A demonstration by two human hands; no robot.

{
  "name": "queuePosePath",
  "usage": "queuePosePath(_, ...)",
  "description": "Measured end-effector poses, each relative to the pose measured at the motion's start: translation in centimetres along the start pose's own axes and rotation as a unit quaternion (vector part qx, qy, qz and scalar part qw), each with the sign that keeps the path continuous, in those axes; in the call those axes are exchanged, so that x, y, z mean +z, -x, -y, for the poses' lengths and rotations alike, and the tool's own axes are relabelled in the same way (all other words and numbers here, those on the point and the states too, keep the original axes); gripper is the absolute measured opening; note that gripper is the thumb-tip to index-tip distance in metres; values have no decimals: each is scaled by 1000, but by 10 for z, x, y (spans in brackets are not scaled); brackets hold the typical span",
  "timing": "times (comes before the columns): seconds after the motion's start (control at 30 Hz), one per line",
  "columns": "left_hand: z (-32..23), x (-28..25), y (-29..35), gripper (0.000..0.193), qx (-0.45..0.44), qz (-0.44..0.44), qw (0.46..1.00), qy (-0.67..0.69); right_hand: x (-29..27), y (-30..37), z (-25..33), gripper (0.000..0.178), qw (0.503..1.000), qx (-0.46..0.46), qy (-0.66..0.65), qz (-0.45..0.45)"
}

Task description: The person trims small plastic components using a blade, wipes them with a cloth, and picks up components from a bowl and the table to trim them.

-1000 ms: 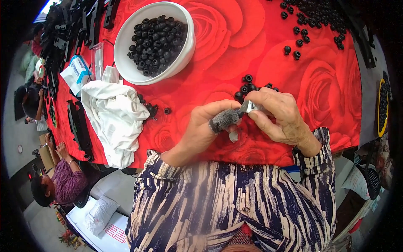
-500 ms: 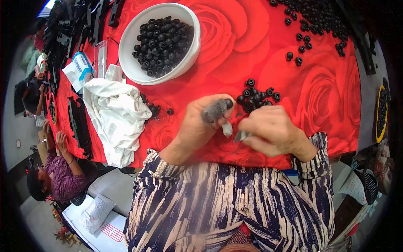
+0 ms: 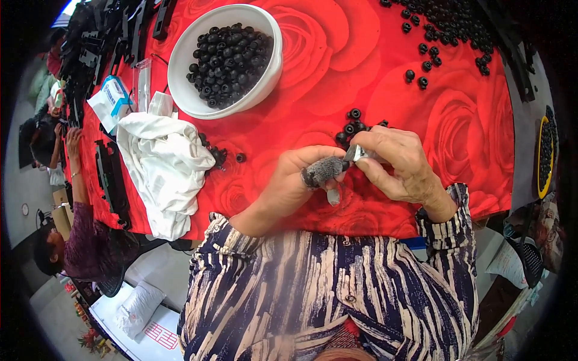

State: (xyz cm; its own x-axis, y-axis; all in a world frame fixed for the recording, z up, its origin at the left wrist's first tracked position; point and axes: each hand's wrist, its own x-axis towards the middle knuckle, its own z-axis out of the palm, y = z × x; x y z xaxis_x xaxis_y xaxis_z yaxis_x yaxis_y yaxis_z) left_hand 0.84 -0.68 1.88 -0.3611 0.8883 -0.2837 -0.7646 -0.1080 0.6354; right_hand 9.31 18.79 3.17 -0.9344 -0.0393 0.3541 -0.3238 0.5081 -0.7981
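My left hand [image 3: 288, 180] pinches a small round black part, its thumb wrapped in a fuzzy grey cover [image 3: 324, 171] and a whitish wrap [image 3: 333, 196] on one finger. Between the thumb and fingers of my right hand [image 3: 402, 163] is a small flat metal blade [image 3: 354, 153], its end against the black part. Just beyond my hands lies a little group of round black parts [image 3: 350, 128], partly hidden by my right hand. A white bowl [image 3: 276, 66] filled with the same kind of parts stands at the far left.
A crumpled white cloth [image 3: 162, 162] lies left of my hands, beside a few black pieces [image 3: 217, 157]. Many loose black parts [image 3: 451, 33] spread at the far right. Long black pieces [image 3: 111, 180] line the left side. Another person [image 3: 84, 240] sits further left.
My right hand has moved up and left, bringing the blade against the black part. My left hand has turned and shifted slightly right. The person at left has reached farther forward.
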Motion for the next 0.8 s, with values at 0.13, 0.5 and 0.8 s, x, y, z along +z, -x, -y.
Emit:
queuePosePath(0.13, 0, -1, 0, 25, 11, 3, 1000, -9, -2, 0, 3, 23, 1000, 13, 9, 22)
queuePosePath(0.5, -1, 1, -1, 26, 9, 0, 999, -47, -2, 1, 1, 22, 1000, 12, -6, 17)
queuePosePath(0.8, -1, -3, -1, 27, 18, -6, 999, -36, 0, -1, 0, 25, 999, -24, -26, 16)
